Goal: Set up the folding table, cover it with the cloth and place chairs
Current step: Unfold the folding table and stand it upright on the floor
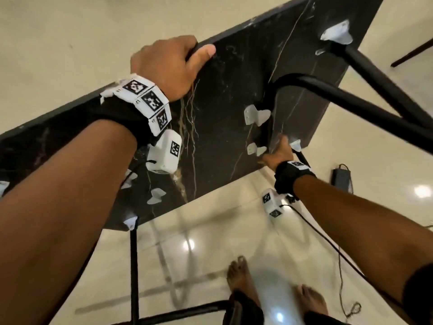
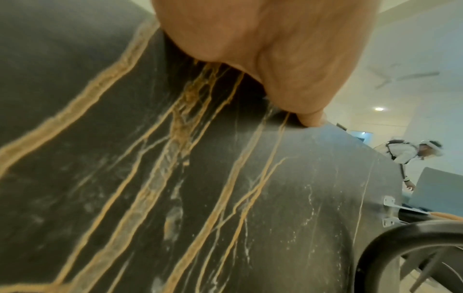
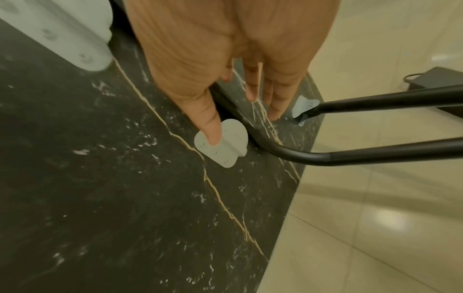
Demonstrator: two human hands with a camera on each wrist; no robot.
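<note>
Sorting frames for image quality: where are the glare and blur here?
Head view: ceiling-light glare spots on the glossy floor; right hand smeared by motion. Left wrist view: left hand close and soft, table panel streaky. Right wrist view: fairly sharp, edges curve.

A: How many surfaces are you seeing?
B: I'm seeing one dark marbled surface (image 1: pixel 222 95).
A: And hands?
B: Two are showing: the left hand (image 1: pixel 168 64) and the right hand (image 1: pixel 278 153). Two bare feet (image 1: pixel 241 275) are showing as well.
A: How many white brackets (image 1: pixel 256 114) are you counting?
B: I'm making out nine from the head view, though blur is leaving the small ones uncertain.
A: Anything else?
B: Two black tubes (image 3: pixel 375 156) are crossing the right wrist view, one black adapter (image 1: pixel 342 178) is lying on the floor, and one other person (image 2: pixel 406 156) is appearing in the left wrist view.
</note>
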